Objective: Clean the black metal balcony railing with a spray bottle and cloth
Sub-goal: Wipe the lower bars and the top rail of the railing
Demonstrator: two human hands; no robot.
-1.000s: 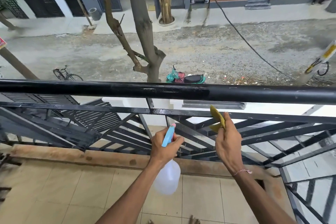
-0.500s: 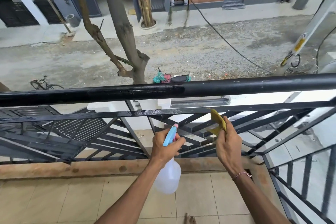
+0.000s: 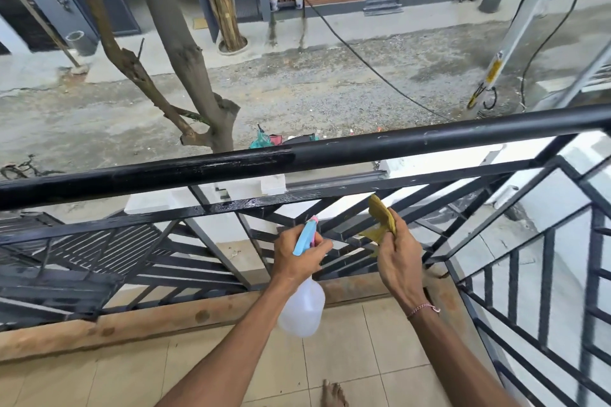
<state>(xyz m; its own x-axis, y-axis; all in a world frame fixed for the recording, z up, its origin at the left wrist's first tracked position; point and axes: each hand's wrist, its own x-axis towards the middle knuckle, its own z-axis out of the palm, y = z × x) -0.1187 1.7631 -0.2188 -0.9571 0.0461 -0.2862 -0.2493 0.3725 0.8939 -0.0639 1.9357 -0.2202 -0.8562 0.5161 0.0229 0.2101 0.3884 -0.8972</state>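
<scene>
The black metal railing (image 3: pixel 330 152) crosses the view, its thick top rail wet and glossy on the left stretch. Below it run a flat bar and slanted bars. My left hand (image 3: pixel 297 258) grips the neck of a clear spray bottle (image 3: pixel 302 307) with a blue and pink trigger head, its nozzle aimed toward the slanted bars. My right hand (image 3: pixel 395 254) pinches a crumpled yellow cloth (image 3: pixel 380 218) just below the flat bar, right of the bottle.
The railing turns a corner at the right (image 3: pixel 545 291) and runs back toward me. A brown curb (image 3: pixel 165 320) lines the tiled balcony floor (image 3: pixel 347 357). My bare foot (image 3: pixel 334 395) shows at the bottom edge. A tree trunk (image 3: pixel 188 53) and the street lie beyond.
The view has swung to the right, bringing the railing's right corner into sight. Both hands keep their grips and stay close together below the flat bar.
</scene>
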